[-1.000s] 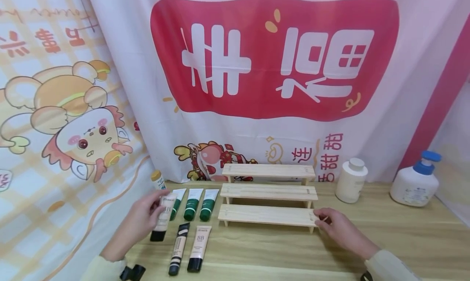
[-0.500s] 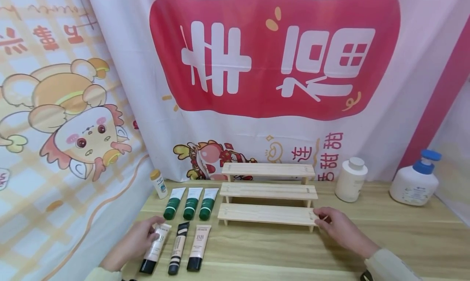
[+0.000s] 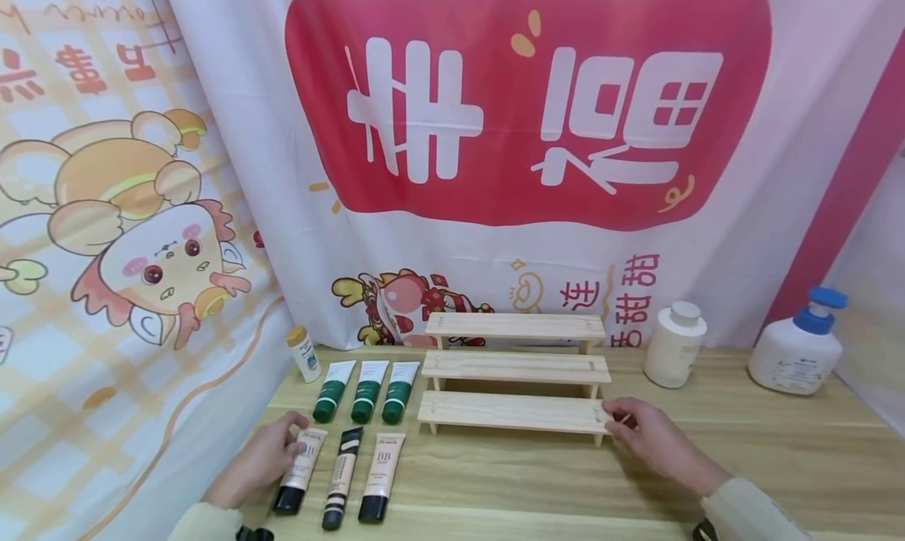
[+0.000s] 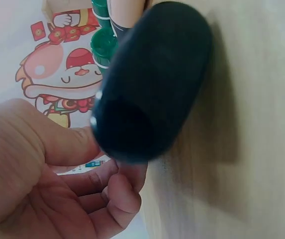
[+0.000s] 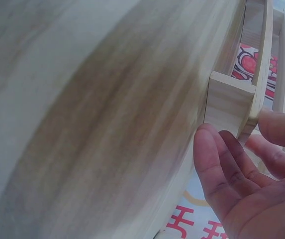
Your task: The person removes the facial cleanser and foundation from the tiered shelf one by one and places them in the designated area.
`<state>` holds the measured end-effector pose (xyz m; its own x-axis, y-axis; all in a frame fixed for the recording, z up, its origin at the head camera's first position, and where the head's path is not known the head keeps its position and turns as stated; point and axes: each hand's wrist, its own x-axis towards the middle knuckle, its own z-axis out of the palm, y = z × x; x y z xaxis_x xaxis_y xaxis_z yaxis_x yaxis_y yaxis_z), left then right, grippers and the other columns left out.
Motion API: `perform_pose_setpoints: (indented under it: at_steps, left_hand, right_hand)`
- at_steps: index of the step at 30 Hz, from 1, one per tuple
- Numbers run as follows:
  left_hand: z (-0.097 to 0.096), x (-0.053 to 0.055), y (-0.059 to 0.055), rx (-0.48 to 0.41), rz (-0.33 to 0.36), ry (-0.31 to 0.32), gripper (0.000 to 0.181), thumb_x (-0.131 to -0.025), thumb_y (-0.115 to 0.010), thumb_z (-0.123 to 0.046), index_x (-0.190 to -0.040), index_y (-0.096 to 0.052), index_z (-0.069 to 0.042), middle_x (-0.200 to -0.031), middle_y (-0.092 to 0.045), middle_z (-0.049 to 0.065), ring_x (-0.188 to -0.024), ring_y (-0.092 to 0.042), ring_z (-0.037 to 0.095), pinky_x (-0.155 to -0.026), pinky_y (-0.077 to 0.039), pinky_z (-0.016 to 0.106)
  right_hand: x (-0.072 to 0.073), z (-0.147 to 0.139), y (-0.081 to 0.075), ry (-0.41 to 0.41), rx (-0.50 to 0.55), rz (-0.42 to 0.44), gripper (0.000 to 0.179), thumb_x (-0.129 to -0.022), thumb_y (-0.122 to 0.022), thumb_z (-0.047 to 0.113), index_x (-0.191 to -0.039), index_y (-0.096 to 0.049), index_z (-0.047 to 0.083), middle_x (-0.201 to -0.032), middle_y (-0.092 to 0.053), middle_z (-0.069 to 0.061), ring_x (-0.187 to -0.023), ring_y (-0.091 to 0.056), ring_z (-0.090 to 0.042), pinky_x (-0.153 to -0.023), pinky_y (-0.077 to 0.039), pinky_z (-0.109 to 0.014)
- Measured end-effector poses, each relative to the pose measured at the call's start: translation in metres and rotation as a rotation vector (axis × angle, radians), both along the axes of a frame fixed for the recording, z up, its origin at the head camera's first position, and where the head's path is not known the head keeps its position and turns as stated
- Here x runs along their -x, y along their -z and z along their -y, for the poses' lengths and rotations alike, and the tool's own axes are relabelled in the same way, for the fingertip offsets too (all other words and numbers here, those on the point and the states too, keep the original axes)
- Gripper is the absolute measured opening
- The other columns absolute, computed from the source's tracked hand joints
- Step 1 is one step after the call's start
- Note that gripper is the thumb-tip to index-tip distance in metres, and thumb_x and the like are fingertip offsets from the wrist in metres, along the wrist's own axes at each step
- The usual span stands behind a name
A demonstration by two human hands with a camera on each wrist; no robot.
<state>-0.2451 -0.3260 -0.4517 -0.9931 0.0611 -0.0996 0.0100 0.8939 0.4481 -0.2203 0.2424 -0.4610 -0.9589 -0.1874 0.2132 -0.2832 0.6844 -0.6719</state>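
Note:
My left hand (image 3: 256, 461) pinches a BB cream tube (image 3: 302, 469) at the table's left, its black cap toward me. In the left wrist view that dark cap (image 4: 154, 82) looms large, with thumb and fingers behind it. Beside it lie a striped concealer-like tube (image 3: 342, 478) and a second BB cream tube (image 3: 382, 474). On the right, my right hand (image 3: 661, 444) holds the end of the lowest board of a three-tier wooden shelf (image 3: 512, 412). Its thumb is on the board (image 5: 262, 74) and its fingers are by the leg in the right wrist view.
Behind the front tubes lie three white-and-green tubes (image 3: 367, 390). A small bottle with a yellow cap (image 3: 304, 356) stands at the back left. Right of the shelf stand a white bottle (image 3: 675, 349) and a blue-topped pump bottle (image 3: 797, 352). A printed curtain (image 3: 523, 250) hangs behind.
My left hand has brought the BB cream tube down toward me, from in front of the green tubes to the left end of the front row. The right hand has stayed at the shelf.

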Motion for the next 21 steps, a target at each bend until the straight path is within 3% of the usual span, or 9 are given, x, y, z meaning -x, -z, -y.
perform_pose_setpoints:
  at_steps: [8, 16, 19, 21]
  left_hand:
    - [-0.002, 0.001, -0.002, 0.036, -0.03, 0.012, 0.023, -0.086, -0.062, 0.0, -0.109, -0.06, -0.002, -0.075, -0.055, 0.002, -0.065, -0.051, 0.015, -0.057, -0.043, 0.032]
    - [-0.002, 0.001, -0.002, 0.046, 0.003, -0.01, 0.024, -0.088, -0.059, -0.001, -0.112, -0.06, -0.001, -0.077, -0.057, 0.003, -0.066, -0.052, 0.016, -0.057, -0.044, 0.032]
    - [-0.002, 0.0, -0.009, 0.071, -0.033, -0.022, 0.025, -0.088, -0.057, -0.001, -0.112, -0.06, 0.001, -0.08, -0.06, 0.005, -0.068, -0.054, 0.017, -0.057, -0.046, 0.034]
    - [-0.006, -0.003, -0.019, 0.089, -0.07, -0.032, 0.025, -0.088, -0.056, -0.002, -0.113, -0.059, 0.003, -0.082, -0.061, 0.007, -0.071, -0.056, 0.019, -0.06, -0.048, 0.037]
  right_hand:
    - [0.001, 0.0, 0.0, -0.006, -0.003, -0.007, 0.029, -0.084, -0.067, 0.0, -0.111, -0.061, -0.01, -0.089, -0.063, -0.006, -0.074, -0.056, -0.016, -0.057, -0.049, -0.023]
    - [0.003, -0.001, 0.0, -0.002, -0.023, 0.001, 0.029, -0.084, -0.067, 0.002, -0.111, -0.062, -0.008, -0.09, -0.064, -0.005, -0.075, -0.056, -0.015, -0.058, -0.049, -0.023]
    - [0.004, -0.004, -0.002, -0.002, -0.045, 0.0, 0.028, -0.083, -0.068, 0.002, -0.11, -0.063, -0.006, -0.09, -0.063, -0.004, -0.077, -0.057, -0.015, -0.062, -0.05, -0.024]
    - [0.003, -0.006, -0.005, 0.004, -0.075, -0.009, 0.028, -0.082, -0.069, 0.003, -0.109, -0.065, -0.003, -0.089, -0.062, -0.003, -0.078, -0.058, -0.015, -0.065, -0.051, -0.026]
